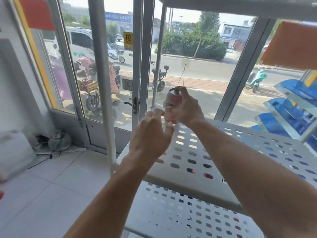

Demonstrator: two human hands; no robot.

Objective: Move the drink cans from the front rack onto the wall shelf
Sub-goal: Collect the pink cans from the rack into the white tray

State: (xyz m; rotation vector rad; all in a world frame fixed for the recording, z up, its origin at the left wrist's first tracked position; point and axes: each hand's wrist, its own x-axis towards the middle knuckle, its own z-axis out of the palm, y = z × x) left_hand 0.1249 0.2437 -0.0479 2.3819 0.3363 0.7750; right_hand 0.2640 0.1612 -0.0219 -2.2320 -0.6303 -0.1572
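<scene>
Two bare forearms reached in from the bottom edge, elbows cut off by the frame, over a white perforated rack (197,162) whose two visible tiers (171,215) carried nothing on their near surfaces; dark and reddish shapes showed through the oval holes but were too blurred to identify. The left hand (151,134) hung released, fingers loosely spread and grasping nothing, its fingertips just beside the base of the single drink can (171,107) in view. The right hand (187,107) was wrapped around that can from the right side, one finger hooked over its top rim, holding it upright at the far left corner of the upper tier; whether its base touched the shelf could not be told, as the left fingers hid it. The can's pinkish label bore dark lettering too smeared to read. At the right edge, slanted display trays (291,109) held blue packets, blurred and cut off, their number impossible to count. At the left edge, pale blurred shapes (12,148) could not be made out. A small fan (59,140) lay on the tiled floor (60,177) by the glass door (109,66), beyond which stood parked scooters (159,78) and a white van (80,42).
</scene>
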